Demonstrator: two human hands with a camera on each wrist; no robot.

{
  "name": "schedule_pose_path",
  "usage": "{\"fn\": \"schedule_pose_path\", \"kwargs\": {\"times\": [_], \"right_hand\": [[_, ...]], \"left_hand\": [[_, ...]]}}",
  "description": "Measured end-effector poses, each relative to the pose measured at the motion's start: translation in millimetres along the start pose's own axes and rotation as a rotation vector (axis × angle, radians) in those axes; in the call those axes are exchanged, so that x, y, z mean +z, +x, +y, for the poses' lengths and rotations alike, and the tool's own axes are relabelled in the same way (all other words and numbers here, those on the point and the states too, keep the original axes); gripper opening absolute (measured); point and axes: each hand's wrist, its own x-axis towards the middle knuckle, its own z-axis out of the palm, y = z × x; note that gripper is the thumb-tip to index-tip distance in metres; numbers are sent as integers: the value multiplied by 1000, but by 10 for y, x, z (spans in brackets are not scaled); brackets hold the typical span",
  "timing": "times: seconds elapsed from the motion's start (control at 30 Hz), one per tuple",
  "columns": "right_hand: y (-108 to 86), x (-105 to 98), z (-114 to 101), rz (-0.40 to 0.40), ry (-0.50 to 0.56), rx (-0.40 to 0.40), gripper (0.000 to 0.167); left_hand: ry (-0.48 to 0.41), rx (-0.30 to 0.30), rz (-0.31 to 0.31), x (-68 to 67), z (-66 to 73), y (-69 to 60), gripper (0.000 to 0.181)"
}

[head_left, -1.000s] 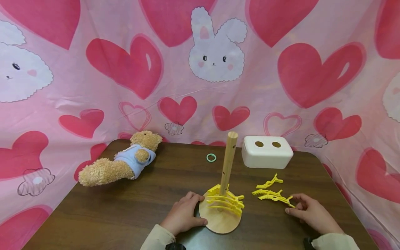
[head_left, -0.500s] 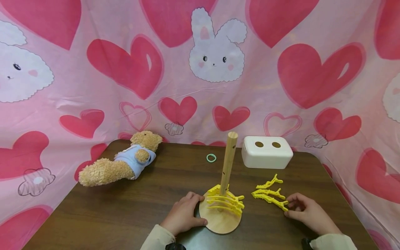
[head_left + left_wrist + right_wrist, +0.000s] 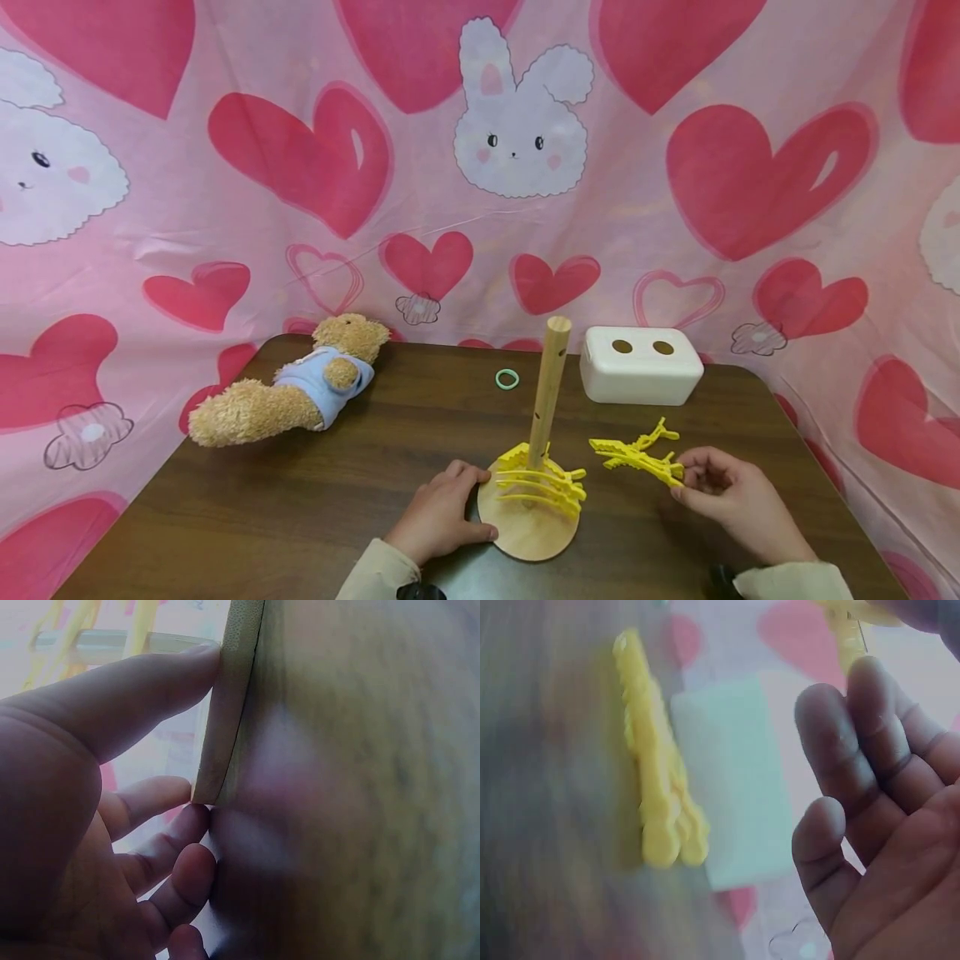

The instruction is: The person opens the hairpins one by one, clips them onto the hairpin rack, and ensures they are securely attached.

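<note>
Left of centre in the head view, my left hand (image 3: 442, 515) holds the rim of a round wooden base (image 3: 528, 542), thumb and fingertips at its edge. An upright wooden post (image 3: 550, 387) rises from that base. Several yellow alligator hair clips (image 3: 543, 483) sit around the foot of the post; how they are fixed is unclear. On the right, my right hand (image 3: 735, 500) pinches a yellow hair clip (image 3: 660, 468) by its handle end, above the table. Beneath and behind it lie other yellow clips, one at the back (image 3: 648, 435). The right wrist view shows a lying clip (image 3: 654, 765), blurred.
A white box (image 3: 641, 375) with two round holes stands at the back right. A green ring (image 3: 507, 379) lies behind the post. At the back left lies a teddy bear (image 3: 322, 383) in a blue top. A pink heart-printed cloth (image 3: 450, 217) hangs behind the brown table (image 3: 300, 517).
My right hand has lifted one yellow hair clip off the table and moved it slightly left and up. The left hand and the wooden stand have stayed put.
</note>
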Motion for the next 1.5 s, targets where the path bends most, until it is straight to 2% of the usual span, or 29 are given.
{"fn": "schedule_pose_path", "kwargs": {"times": [0.2, 0.5, 0.77, 1.03, 1.33, 1.5], "right_hand": [[-61, 42, -197, 66, 19, -71, 31], [-145, 134, -425, 104, 52, -178, 30], [-165, 214, -580, 61, 33, -132, 31], [-174, 309, -678, 26, 52, -165, 31], [-172, 400, -804, 41, 41, -241, 32], [-158, 441, -887, 22, 56, -219, 31]], "left_hand": [[7, 12, 8, -8, 9, -1, 68], [9, 3, -3, -13, 34, -3, 68], [-5, -20, -15, -5, 24, 8, 69], [28, -29, -4, 2, 62, 16, 75], [84, -40, 17, 24, 117, 18, 74], [93, -48, 5, 25, 134, 21, 74]]}}
